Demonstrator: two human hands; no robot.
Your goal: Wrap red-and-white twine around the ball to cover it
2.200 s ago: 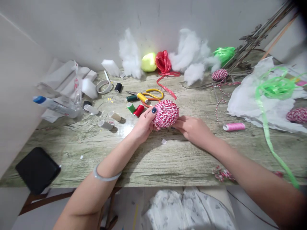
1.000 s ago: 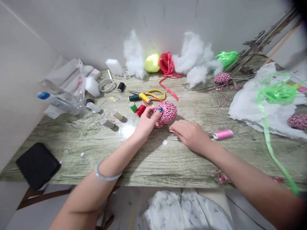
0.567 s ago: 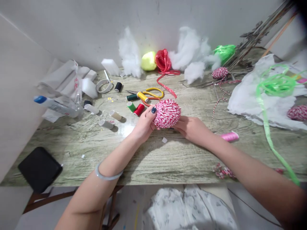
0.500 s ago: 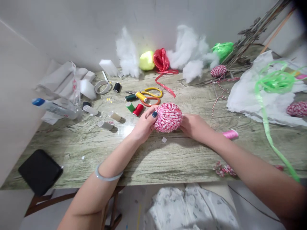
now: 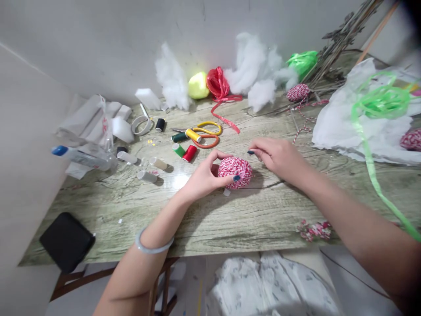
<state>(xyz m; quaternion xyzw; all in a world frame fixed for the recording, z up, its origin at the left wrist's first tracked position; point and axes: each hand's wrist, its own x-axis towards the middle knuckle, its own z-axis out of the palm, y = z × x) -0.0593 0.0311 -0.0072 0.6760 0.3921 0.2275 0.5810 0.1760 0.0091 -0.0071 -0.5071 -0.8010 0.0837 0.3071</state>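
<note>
A ball of red-and-white twine (image 5: 236,170) rests on the wood-grain table (image 5: 230,215) near its middle. My left hand (image 5: 206,175) is wrapped round the ball's left side, thumb on the front and fingers over the top. My right hand (image 5: 279,157) hovers just behind and to the right of the ball, fingers loosely curled and apart from it, with nothing seen in them.
Thread spools (image 5: 184,151) and yellow-handled scissors (image 5: 200,131) lie behind the ball. Stuffing (image 5: 253,74), red ribbon (image 5: 219,90), a second twine ball (image 5: 297,93) and dry twigs line the wall. White paper with green ribbon (image 5: 378,105) sits right; a bottle (image 5: 82,156) and black case (image 5: 67,241) left.
Half a second ago both hands held the ball up. Now the ball is lower on the table in my left hand alone, and my right hand has let go and drawn back.
</note>
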